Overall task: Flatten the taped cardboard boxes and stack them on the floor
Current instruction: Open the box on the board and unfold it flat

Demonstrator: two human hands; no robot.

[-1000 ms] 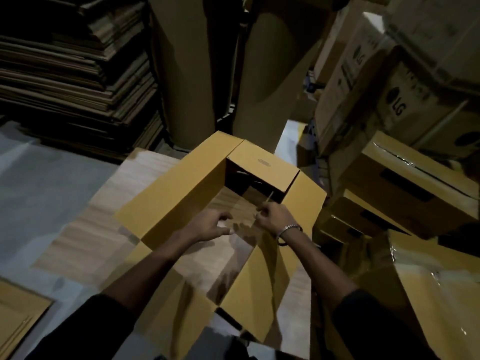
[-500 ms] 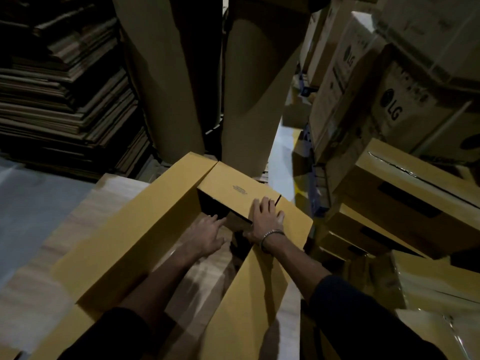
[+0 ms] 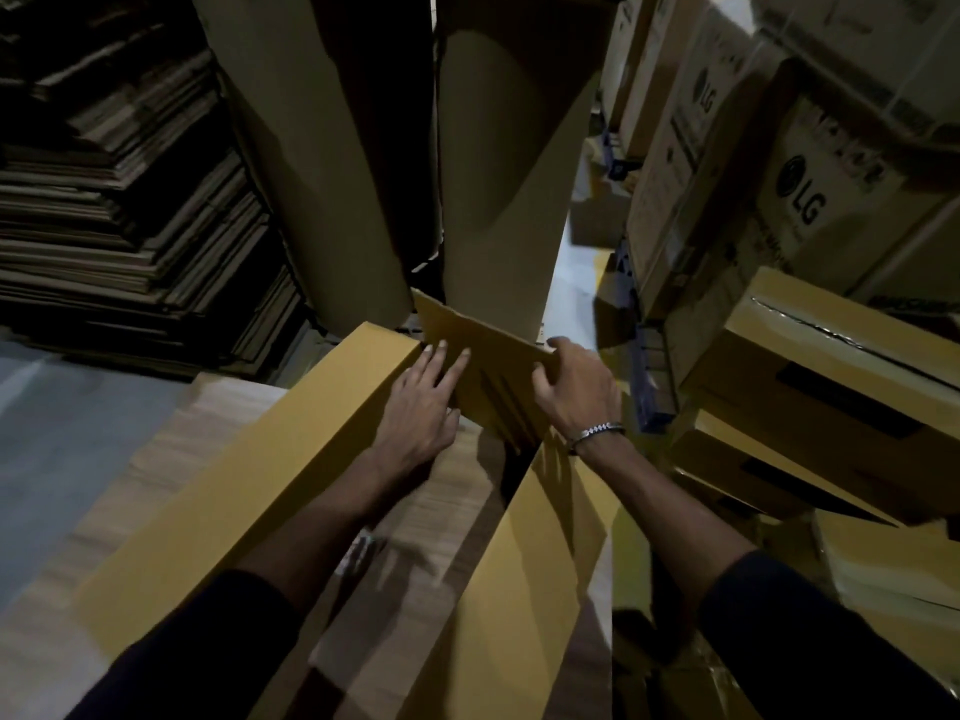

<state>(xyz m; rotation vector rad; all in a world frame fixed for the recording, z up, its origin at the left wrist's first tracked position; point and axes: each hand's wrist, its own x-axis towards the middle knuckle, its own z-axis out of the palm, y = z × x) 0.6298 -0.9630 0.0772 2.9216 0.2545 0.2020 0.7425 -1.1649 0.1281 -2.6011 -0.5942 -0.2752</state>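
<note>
Your left hand (image 3: 418, 407) lies flat on the far end flap (image 3: 485, 356) of the open yellow cardboard box (image 3: 249, 485), fingers (image 3: 441, 363) straight and slightly spread, their tips near the corner where the flap meets the long left side wall (image 3: 291, 449); the palm presses on the flap's lower part. Your right hand (image 3: 579, 392) grips the flap's right edge: the thumb lies on the flap's near face, and the other fingers curl over the edge, their tips hidden behind it. A metal bracelet (image 3: 597, 432) sits on your right wrist, and dark sleeves (image 3: 810, 631) cover both forearms from about the middle down. The box stands right in front of you on pale, wood-grained sheets (image 3: 171, 439) on the grey floor (image 3: 57, 433), its long left wall upright and its right side wall (image 3: 540, 579) leaning inward. The flap you hold tilts back toward two upright rolls of brown paper (image 3: 498, 174) just behind the box. To the left, well apart, a tall stack of flattened cardboard (image 3: 114, 215) rests in shadow. To the right, taped yellow cartons (image 3: 831, 366) are piled near the box, with printed LG cartons (image 3: 810, 194) above them.
</note>
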